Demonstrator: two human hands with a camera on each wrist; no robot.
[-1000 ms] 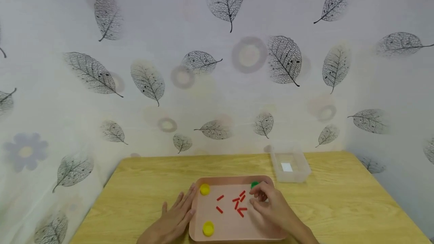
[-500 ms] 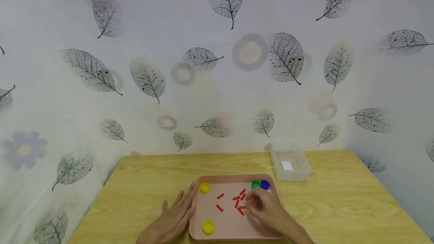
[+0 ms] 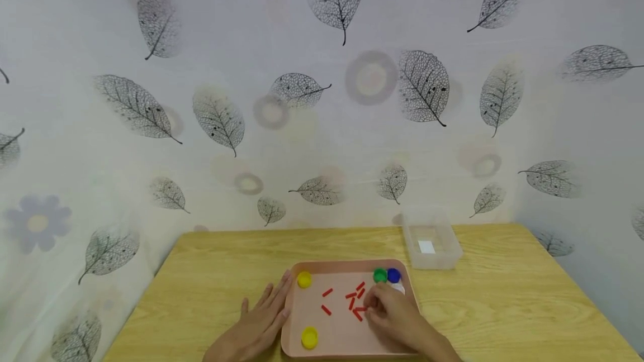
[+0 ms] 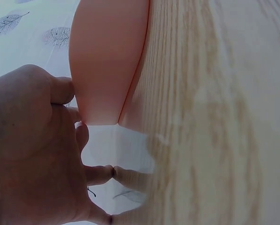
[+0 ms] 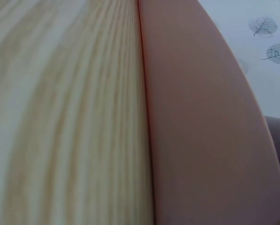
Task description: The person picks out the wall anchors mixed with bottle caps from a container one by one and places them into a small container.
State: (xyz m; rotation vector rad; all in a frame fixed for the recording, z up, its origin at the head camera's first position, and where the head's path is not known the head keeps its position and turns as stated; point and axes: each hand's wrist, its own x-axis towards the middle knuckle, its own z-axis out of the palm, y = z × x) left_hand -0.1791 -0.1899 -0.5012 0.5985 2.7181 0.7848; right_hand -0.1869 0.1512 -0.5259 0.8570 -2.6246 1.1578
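Note:
A pink tray (image 3: 332,346) lies on the table, with several short red sticks (image 3: 326,310) on its floor. In the head view my left hand (image 3: 256,320) rests its outstretched fingers against the tray's left side; the left wrist view shows those fingertips touching the pink wall (image 4: 107,61). My right hand (image 3: 397,314) is over the right half of the tray. Its thumb and index finger come together at the right end of one red stick (image 3: 359,309) in the loose cluster, pinching it. The right wrist view shows mostly the outer tray wall (image 5: 200,117), with the fingers hidden.
Yellow round caps (image 3: 304,280) sit in the tray's left corners. A green cap (image 3: 380,275), a blue cap (image 3: 393,275) and a partly hidden white piece (image 3: 398,287) are at its far right. A clear plastic box (image 3: 436,260) stands behind the tray.
My right hand has moved from beside the green cap toward the near side, down to the red sticks, uncovering the blue cap and white piece. The left hand has stayed put.

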